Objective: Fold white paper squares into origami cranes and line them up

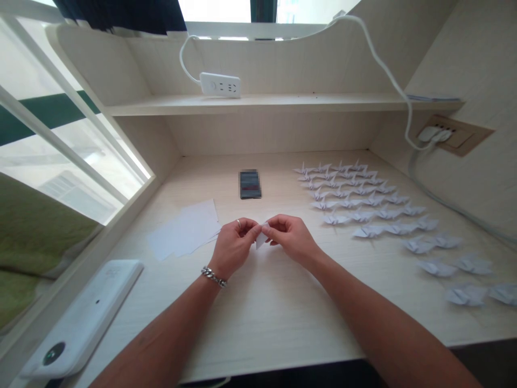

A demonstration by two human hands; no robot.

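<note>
Between my two hands is a small folded piece of white paper [262, 239], held just above the middle of the desk. My left hand [236, 242], with a ring and a chain bracelet, pinches its left side between thumb and fingers. On the other side my right hand [291, 235] grips the paper's upper right edge in a pinch. Fingers cover part of the paper, so its full shape is hidden. Loose white paper sheets [188, 229] lie just left of my left hand. Several folded paper cranes [363, 200] stand in rows to the right.
A phone [250, 184] with a blurred screen lies beyond my hands. The long white device [86, 318] rests at the desk's left edge. On the shelf [274, 102] sits a power strip [220, 85]. A white cable [383, 59] runs down to the wall socket [460, 134].
</note>
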